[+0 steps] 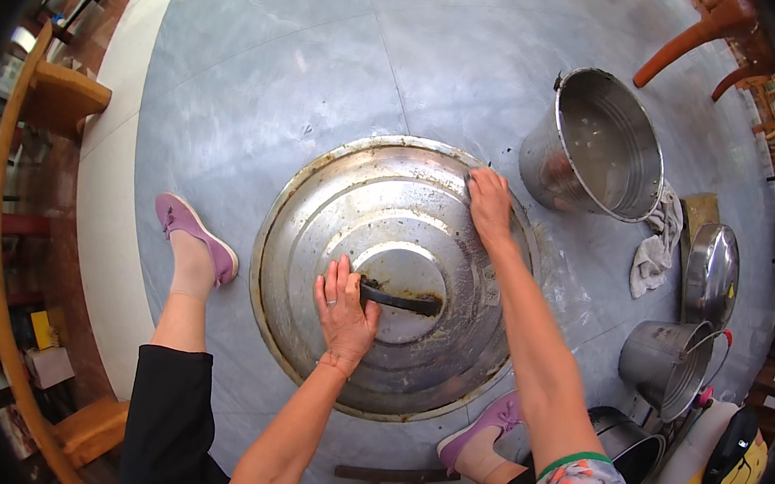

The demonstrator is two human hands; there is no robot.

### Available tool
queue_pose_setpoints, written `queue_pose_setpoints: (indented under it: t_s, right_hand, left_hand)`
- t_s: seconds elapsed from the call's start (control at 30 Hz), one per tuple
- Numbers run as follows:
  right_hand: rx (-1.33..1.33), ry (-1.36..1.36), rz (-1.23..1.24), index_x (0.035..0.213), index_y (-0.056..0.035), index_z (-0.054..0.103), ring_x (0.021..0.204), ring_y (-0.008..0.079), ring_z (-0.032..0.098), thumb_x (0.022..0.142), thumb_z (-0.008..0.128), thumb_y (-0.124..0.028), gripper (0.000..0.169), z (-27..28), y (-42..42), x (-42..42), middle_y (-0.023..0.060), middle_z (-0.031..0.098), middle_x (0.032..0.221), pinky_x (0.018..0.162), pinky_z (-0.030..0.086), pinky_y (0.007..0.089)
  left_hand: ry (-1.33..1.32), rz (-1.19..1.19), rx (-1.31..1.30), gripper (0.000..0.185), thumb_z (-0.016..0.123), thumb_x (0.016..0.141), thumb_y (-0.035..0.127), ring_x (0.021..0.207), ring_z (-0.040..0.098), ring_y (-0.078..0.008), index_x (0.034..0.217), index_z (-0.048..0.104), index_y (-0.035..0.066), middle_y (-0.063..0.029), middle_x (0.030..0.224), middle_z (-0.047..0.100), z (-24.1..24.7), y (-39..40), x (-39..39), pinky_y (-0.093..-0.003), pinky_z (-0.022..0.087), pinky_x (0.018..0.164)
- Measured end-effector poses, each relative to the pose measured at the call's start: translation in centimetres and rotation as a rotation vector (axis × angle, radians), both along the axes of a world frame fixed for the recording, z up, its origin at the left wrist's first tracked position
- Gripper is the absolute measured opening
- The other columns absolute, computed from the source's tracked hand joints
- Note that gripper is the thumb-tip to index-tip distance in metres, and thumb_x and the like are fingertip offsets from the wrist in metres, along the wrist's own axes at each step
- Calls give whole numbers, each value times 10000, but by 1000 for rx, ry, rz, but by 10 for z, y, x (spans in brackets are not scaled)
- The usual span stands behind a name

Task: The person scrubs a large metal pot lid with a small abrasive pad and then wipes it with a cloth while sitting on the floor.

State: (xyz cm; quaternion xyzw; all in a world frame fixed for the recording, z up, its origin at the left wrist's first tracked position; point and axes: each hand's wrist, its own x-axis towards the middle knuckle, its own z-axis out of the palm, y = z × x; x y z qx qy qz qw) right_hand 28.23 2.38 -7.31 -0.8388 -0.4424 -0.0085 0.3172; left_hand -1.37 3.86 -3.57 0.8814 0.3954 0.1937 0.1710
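A large round, domed metal lid (pixel 337 188) lies on the floor before me, between my feet. Brown stains and dark specks mark its ridges and rim. My left hand (pixel 345 315) rests on the lid with its fingers stretched out, at the left end of the black handle (pixel 403 302). Thumb and forefinger lie on either side of that end without closing around it. Near the lid's upper right rim, my right hand (pixel 491 203) presses down with bent fingers. A small dark pad (pixel 469 178) shows at its fingertips, mostly covered; its kind is unclear.
A metal bucket (pixel 536 151) with cloudy water stands at the upper right, beside a grey rag (pixel 653 260). Further down are a shiny metal basin (pixel 712 273), a smaller bucket (pixel 649 358) and a dark pot (pixel 627 440). A wooden chair (pixel 65 99) borders the left.
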Motion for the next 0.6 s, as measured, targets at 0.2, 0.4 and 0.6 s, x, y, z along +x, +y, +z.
queue_pose_setpoints:
  t_s: [0.2, 0.4, 0.6]
  right_hand:
    - [44, 74, -114, 1037, -38, 626, 1032, 322, 536, 870, 529, -117, 209, -15, -85, -4, 119, 614, 1077, 900, 426, 395]
    - [36, 142, -7, 1049, -28, 624, 1039, 309, 537, 871, 539, -121, 218, -3, -39, 9, 124, 611, 1092, 916, 422, 392]
    - [78, 157, -72, 1069, -32, 625, 1041, 305, 538, 871, 539, -116, 231, -6, -102, -12, 121, 617, 1086, 910, 422, 380]
  left_hand:
    - [3, 13, -13, 485, 555, 786, 96, 1349, 282, -374, 1239, 398, 25, -210, 1433, 349, 5, -1, -4, -514, 162, 1114]
    - [27, -1, -2, 487, 572, 765, 102, 1348, 292, -352, 1218, 414, 20, -201, 1439, 344, 0, -1, -1, -509, 175, 1115]
    - [24, 21, 8, 494, 576, 760, 110, 1348, 293, -362, 1219, 413, 29, -206, 1436, 349, 0, 0, -7, -512, 169, 1114]
